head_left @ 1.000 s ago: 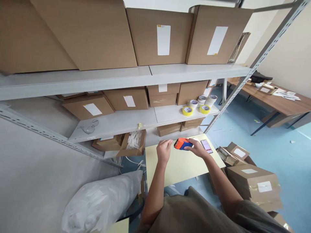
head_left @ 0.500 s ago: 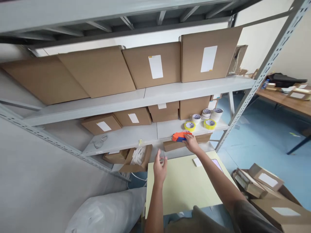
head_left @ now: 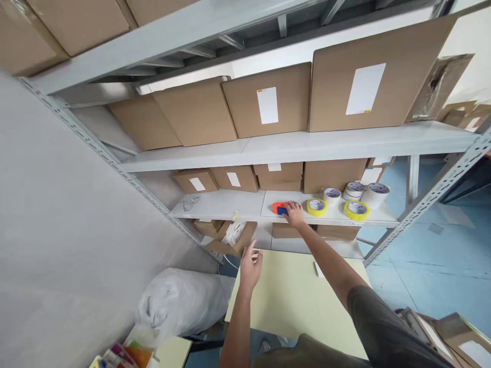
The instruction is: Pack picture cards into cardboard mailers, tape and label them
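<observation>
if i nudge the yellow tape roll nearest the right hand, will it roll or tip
The yellow tape roll beside the right hand lies flat, so it would likely slide, not roll. Its low, broad shape makes tipping unlikely. It sits near the shelf edge, so a forward pull might drop it.

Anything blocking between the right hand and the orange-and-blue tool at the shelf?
Nothing visible. The right hand is on the orange-and-blue tool, at the front of the shelf. The nearest yellow tape roll sits to the right, not between them.
</observation>
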Demonstrator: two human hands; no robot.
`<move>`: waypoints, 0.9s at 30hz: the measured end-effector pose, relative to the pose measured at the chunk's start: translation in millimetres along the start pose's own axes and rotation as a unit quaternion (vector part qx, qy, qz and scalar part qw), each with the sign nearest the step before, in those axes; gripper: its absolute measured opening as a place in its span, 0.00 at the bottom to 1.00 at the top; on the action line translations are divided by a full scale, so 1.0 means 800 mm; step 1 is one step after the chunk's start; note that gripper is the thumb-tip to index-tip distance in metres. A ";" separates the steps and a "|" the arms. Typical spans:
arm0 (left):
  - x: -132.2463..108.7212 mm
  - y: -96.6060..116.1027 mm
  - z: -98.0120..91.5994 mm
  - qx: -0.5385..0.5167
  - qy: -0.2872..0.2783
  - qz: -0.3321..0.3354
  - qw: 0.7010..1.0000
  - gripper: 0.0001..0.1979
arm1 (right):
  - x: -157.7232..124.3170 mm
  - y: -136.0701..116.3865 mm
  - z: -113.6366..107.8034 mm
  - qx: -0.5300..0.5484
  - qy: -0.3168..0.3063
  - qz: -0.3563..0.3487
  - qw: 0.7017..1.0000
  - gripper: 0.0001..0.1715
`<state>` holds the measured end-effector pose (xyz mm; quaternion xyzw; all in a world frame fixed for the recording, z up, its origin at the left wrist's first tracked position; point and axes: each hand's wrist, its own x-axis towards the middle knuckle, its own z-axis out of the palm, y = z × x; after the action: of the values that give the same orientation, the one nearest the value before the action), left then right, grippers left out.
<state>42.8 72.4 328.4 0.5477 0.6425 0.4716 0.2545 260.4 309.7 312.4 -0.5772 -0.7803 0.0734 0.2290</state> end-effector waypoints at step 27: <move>-0.198 -0.103 -0.175 0.224 0.049 -0.089 0.969 0.25 | -0.294 -0.173 0.136 0.463 -0.208 -0.019 0.861 0.35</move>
<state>-70.7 -119.2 284.7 0.5076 0.7898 0.3172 0.1341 145.7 61.7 204.6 -0.3610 -0.6967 0.5403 0.3040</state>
